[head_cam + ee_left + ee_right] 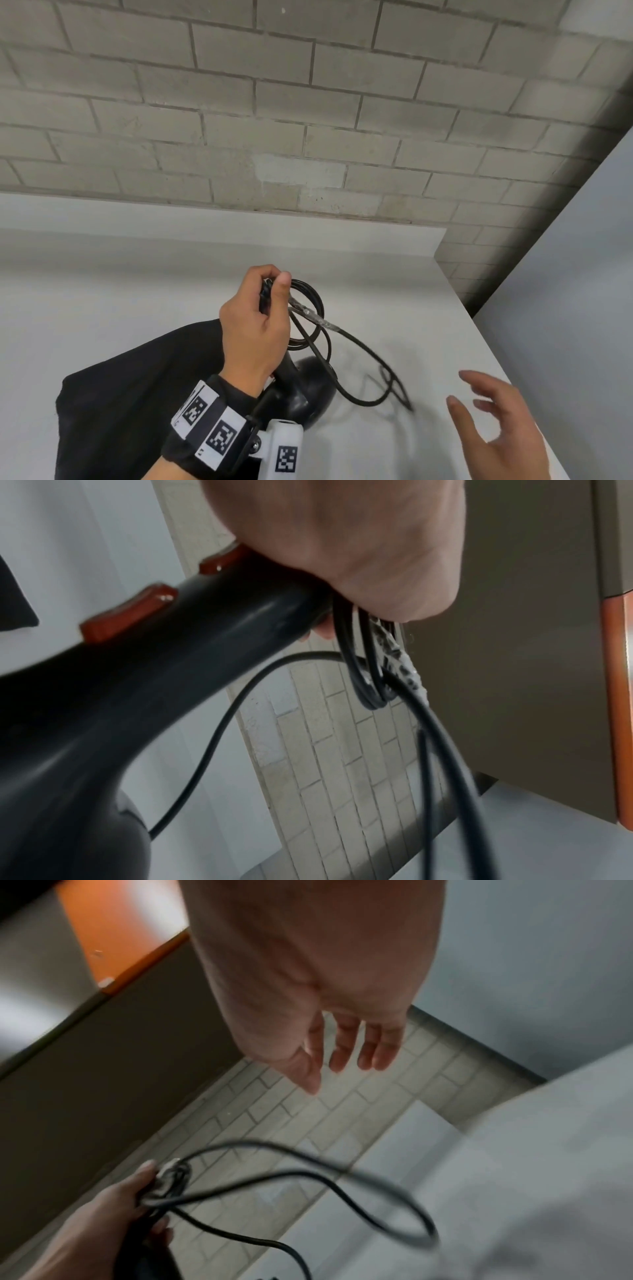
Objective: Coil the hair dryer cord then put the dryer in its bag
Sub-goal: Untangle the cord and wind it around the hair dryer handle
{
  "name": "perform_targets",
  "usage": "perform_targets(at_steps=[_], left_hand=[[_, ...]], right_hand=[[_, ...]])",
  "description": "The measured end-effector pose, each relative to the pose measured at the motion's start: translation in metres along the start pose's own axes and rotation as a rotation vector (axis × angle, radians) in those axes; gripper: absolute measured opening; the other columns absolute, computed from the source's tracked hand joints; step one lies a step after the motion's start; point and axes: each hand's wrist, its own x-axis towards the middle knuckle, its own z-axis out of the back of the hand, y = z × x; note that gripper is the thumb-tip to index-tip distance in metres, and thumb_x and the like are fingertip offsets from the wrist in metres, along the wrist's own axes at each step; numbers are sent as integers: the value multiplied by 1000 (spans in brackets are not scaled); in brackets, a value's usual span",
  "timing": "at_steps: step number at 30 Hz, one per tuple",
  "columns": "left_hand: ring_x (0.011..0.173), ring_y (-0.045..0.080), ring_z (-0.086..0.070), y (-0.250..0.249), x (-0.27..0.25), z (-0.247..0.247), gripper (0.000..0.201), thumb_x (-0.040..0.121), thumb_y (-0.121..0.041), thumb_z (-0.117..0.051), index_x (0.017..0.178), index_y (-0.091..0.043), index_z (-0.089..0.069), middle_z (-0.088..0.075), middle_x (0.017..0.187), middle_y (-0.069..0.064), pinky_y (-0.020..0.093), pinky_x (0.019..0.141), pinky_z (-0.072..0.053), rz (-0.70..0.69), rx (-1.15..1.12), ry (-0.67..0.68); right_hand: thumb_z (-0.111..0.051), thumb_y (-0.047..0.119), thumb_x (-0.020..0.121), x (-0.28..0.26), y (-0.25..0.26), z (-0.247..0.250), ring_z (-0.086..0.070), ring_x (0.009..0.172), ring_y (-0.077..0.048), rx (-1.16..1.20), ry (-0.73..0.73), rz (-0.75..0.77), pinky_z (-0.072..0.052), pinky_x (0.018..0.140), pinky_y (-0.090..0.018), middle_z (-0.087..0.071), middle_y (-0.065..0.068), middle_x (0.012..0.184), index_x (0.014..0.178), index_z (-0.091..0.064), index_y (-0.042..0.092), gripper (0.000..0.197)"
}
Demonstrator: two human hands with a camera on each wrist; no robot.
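Note:
My left hand (260, 318) grips the handle of the black hair dryer (301, 390) together with several loops of its black cord (310, 308), held above the white table (137, 291). The left wrist view shows the dryer (137, 696) with its orange switches and the cord (369, 674) bunched under my left hand (342, 547). A loose length of cord (380, 370) hangs to the right, blurred. My right hand (496, 421) hovers open at the right, fingers spread, touching nothing. A black bag (137, 404) lies flat under my left wrist.
A grey brick wall (308, 120) rises behind the table. The table's right edge (479, 329) runs diagonally beside a grey panel (565, 274). An orange-edged cabinet (616, 696) appears in the wrist views.

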Motion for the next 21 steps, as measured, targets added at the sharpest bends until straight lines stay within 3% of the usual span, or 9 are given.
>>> perform_targets(at_steps=[1,3,4,6,10,14,17,19,21], left_hand=[[58,18,-55,-1,0,0,21,97,-42,-49,91,-24,-58,-55,60,-3,12,49,-38,-7,6,1],[59,19,-55,-2,0,0,21,97,-42,-48,91,-23,-57,-55,59,-4,13,49,-38,-11,16,2],[59,19,-55,-2,-1,0,22,97,-43,-48,91,-23,-57,-55,59,-4,14,49,-38,-11,18,3],[57,19,-54,-2,-1,0,24,96,-44,-48,91,-23,-58,-55,58,-4,16,49,-39,-13,18,3],[52,20,-52,-3,-3,0,27,96,-45,-50,91,-20,-59,-55,55,-2,27,47,-40,-30,34,9],[52,21,-50,-4,-4,1,27,96,-44,-50,91,-19,-59,-53,55,-1,25,46,-38,-28,20,6],[52,20,-50,0,-1,2,26,96,-44,-50,91,-20,-58,-53,56,-2,21,47,-36,-17,20,-2],[50,20,-50,3,0,2,24,96,-45,-50,91,-22,-57,-52,56,-2,24,46,-38,-6,15,2],[50,20,-51,2,0,1,24,96,-45,-50,92,-22,-57,-53,57,-2,26,46,-39,-8,10,15]], right_hand=[[-72,13,73,0,15,-7,-60,77,-5,16,-67,108,-42,72,-4,-63,19,90,89,-64,39,32],[-71,16,74,-3,49,-22,-57,64,-6,159,-51,263,-42,63,-7,-62,12,76,82,-66,28,15],[-71,20,76,-4,64,-30,-55,59,-5,224,24,320,-43,59,-11,-62,11,71,77,-67,24,5],[-68,27,80,-9,86,-50,-52,58,-1,236,180,431,-43,54,-15,-62,14,71,80,-71,20,7],[-49,53,92,-9,92,-87,-51,77,3,-152,420,463,-37,67,-7,-63,19,93,109,-63,31,30],[-43,47,97,-4,90,-90,-56,74,-6,-3,618,396,-46,68,-22,-63,16,75,98,-58,34,20],[-46,56,89,-4,76,-65,-55,82,-9,25,769,400,-43,72,-14,-61,16,80,97,-59,38,23],[-51,64,86,-7,53,-44,-56,82,-6,-21,814,432,-40,73,-10,-60,14,83,100,-59,40,29],[-47,62,92,-9,22,-27,-52,67,5,-196,843,480,-37,73,-5,-57,24,70,104,-57,51,19]])
